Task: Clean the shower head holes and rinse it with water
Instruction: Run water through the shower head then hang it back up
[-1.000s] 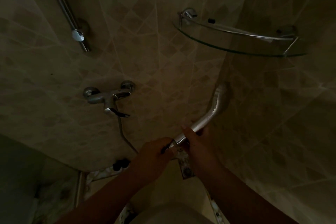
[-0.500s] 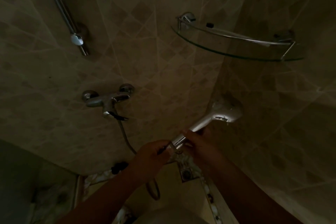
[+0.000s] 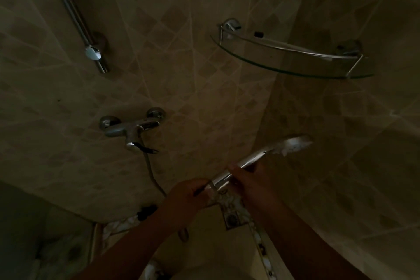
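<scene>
Dimly, hands (image 3: 185,195) (image 3: 254,185) grip shower head (image 3: 293,144) — perhaps turned

The dim light leaves much unclear. The chrome hand shower with its long handle (image 3: 261,157) is partly covered: the right hand (image 3: 252,186) wraps the lower handle, and the left hand (image 3: 186,195) hides the handle's end where a thin dark item sticks out, too small to identify. The spray face at centre right is blurred, so its holes cannot be made out. The grey flexible hose (image 3: 153,175) drops behind the left forearm. The slanted chrome wall rail (image 3: 72,13) is cut off by the top edge at upper left. Both forearms run off the bottom edge. A small dark object (image 3: 259,34) on the curved glass corner shelf (image 3: 295,68) is unidentifiable.
</scene>
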